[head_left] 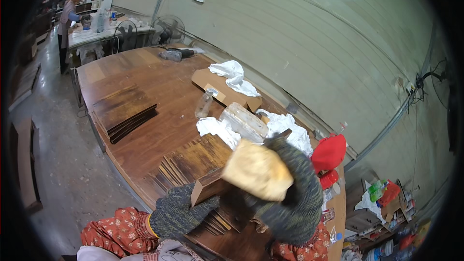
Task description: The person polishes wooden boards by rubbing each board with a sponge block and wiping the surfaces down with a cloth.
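My left hand (182,212), in a dark grey knit glove, grips the near end of a brown wooden board (209,186) held tilted above the table. In my right hand (298,191), gloved alike, is a pale yellow cloth-like pad (258,170), blurred by motion, over the board's right end. Whether the pad touches the board I cannot tell. A fanned stack of brown boards (197,156) lies just beyond my left hand. More thin boards (217,223) lie beneath and beside my hands, partly hidden.
The brown table (159,125) carries another board stack (126,112), a clear bottle (204,104), a whitish block (244,122), white cloths (234,76), flattened cardboard (212,81) and a red container (328,152). Fans (170,30) stand beyond; a person (67,24) works far left.
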Motion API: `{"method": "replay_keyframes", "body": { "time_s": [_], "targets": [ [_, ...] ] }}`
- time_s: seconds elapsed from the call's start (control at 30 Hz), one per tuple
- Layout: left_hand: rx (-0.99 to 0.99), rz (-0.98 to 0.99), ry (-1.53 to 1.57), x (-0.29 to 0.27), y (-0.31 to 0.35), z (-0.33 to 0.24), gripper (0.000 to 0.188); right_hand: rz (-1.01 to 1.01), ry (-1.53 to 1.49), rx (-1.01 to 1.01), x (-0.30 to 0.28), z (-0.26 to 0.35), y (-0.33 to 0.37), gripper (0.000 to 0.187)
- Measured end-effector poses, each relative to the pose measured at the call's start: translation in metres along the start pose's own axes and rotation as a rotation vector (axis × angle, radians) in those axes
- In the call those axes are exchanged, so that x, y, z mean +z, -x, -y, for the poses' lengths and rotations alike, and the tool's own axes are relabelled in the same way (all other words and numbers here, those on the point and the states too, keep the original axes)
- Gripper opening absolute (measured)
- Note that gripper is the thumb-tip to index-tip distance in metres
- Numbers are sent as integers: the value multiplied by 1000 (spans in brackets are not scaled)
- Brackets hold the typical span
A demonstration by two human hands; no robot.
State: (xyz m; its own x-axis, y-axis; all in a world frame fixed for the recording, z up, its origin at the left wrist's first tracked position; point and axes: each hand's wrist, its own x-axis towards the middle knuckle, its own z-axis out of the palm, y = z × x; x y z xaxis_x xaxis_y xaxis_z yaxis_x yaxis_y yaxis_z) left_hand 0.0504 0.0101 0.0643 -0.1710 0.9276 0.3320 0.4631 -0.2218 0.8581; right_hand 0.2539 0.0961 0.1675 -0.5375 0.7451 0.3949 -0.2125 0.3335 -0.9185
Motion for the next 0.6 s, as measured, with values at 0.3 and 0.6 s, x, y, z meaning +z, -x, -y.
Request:
{"method": "replay_keyframes", "body": {
  "time_s": [0.3,0.6],
  "targets": [
    [380,-108,120,13,-5,20,36,110,729,-473,10,3,13,82],
    [114,-183,51,4,14,2,36,-566,666,-248,-50,-7,-40,70]
  ]
}}
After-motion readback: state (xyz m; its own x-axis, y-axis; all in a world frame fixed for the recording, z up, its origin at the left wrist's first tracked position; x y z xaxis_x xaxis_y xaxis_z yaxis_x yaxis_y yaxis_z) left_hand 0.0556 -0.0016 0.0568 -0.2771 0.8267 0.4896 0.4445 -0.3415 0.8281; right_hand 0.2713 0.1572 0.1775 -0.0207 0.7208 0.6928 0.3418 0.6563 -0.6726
